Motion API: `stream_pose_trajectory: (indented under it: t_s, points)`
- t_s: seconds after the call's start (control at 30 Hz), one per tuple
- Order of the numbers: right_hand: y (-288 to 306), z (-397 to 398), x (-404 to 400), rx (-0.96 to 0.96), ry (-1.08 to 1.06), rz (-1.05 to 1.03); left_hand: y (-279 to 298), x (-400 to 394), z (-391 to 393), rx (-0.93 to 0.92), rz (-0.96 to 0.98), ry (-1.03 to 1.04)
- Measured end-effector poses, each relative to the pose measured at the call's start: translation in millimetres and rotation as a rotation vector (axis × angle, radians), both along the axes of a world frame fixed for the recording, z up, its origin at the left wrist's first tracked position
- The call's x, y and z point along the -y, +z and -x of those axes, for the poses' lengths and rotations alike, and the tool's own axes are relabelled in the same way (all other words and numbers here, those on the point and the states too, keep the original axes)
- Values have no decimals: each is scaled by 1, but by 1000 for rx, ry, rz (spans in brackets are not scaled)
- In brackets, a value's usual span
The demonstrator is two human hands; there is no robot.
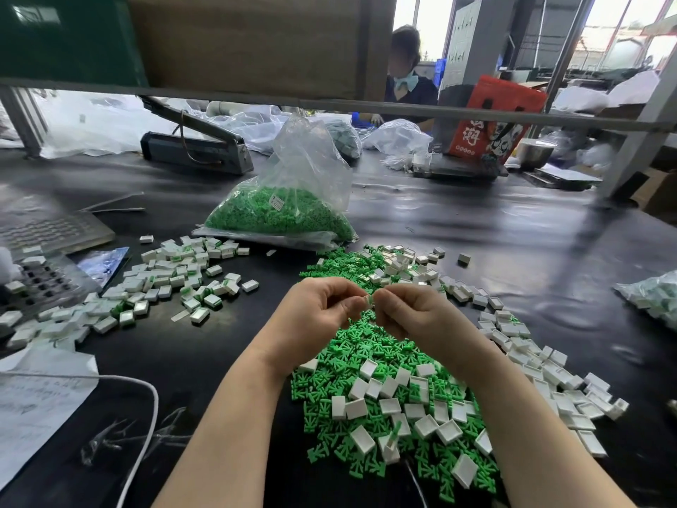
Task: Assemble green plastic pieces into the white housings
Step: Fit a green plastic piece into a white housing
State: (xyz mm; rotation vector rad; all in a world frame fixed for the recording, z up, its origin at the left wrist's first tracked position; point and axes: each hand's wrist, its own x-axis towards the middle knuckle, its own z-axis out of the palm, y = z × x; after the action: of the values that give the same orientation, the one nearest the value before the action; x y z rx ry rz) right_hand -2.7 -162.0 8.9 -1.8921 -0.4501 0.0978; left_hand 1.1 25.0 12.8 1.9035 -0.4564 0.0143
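My left hand point(322, 309) and my right hand point(406, 309) meet above the black table, fingers curled, pinching between them a small white housing with a green piece point(369, 299). Most of that part is hidden by my fingertips. Below my hands lies a heap of loose green plastic pieces point(351, 346) mixed with empty white housings point(425, 423). More white housings point(527, 353) trail off to the right. To the left sits a pile of housings with green showing in them point(172, 284).
A clear bag of green pieces point(285, 210) stands behind the heap. A heat sealer point(198, 148) lies at the back left, a perforated tray point(40, 280) and papers with a white cord point(146, 397) at left. Another bag point(655, 298) is at right. A person sits across the table.
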Motion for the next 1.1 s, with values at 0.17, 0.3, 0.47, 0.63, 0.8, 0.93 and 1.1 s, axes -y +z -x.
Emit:
stream_pose_trajectory:
  t_s: [0.17,0.3,0.47,0.63,0.8,0.93,1.1]
  points:
    - [-4,-1,-8,-261,-2,-136,3,10,0,17,120,65]
    - [-8,-1,-20,-402,71,-420,2,17,1,34,162,100]
    - [-7,-2,-26,-479,101,-704,4,20,2,60,251,124]
    - [-8,-2,-29,-481,117,-780,3,19,2,57,272,112]
    - [-8,-2,-26,-508,161,-769,3,19,1,-5,298,84]
    - [-6,-1,-25,-507,173,-749,4,19,4,-14,264,60]
    - [-7,-1,-25,-435,146,-635,6,20,6,-38,261,65]
